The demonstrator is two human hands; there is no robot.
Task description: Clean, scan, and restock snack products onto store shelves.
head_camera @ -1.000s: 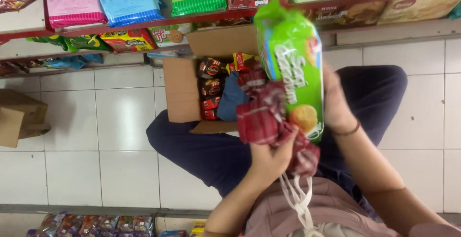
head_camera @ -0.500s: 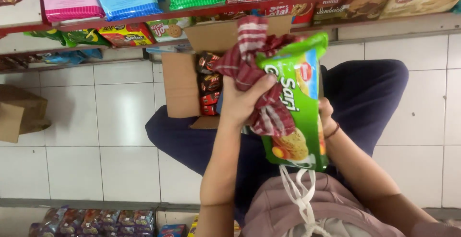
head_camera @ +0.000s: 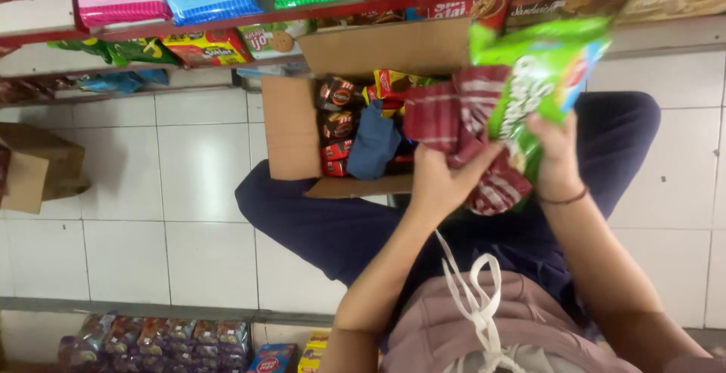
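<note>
We are now swinging the green biscuit pack [head_camera: 541, 86], gripped in our right hand [head_camera: 556, 154], toward the shelf while our left hand [head_camera: 439, 180], fingers closed, keeps rubbing the red checked cloth [head_camera: 454, 127] on it.

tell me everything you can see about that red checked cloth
The red checked cloth is soft woven fabric, dark red with pale stripes, bunched and crumpled. The left hand grips it from below and presses it against the green snack packet that the right hand holds. One end hangs down beneath the packet; the rest sits just above the open cardboard box.
</note>
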